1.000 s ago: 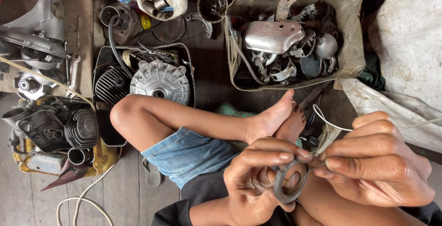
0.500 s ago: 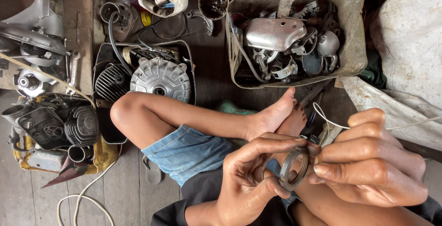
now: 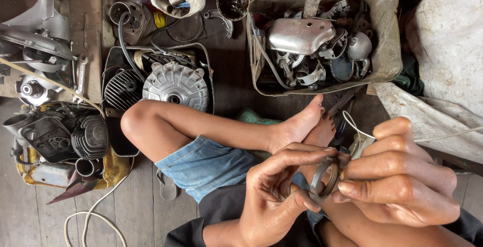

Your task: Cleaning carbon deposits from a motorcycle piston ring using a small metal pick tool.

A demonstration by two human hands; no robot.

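A thin grey metal ring [image 3: 322, 180] stands on edge between my two hands, over my crossed legs. My left hand [image 3: 276, 196] pinches its left rim with thumb and fingertips. My right hand [image 3: 402, 176] closes on its right rim from the other side. My bare feet [image 3: 307, 126] lie just behind the hands, and my bent knee [image 3: 138, 121] points left. The ring's lower edge is hidden by my left thumb.
A worn tub [image 3: 387, 51] of metal engine parts sits at the back right. A finned engine cover [image 3: 176, 83] rests in a black tray by my knee. More engine pieces [image 3: 55, 136] lie at left, a white cord [image 3: 95, 217] on the plank floor, a pale sack [image 3: 448, 40] at right.
The ring has turned from lying flatter to standing on edge. My left fingers have shifted along its rim and both hands have drifted slightly upward.
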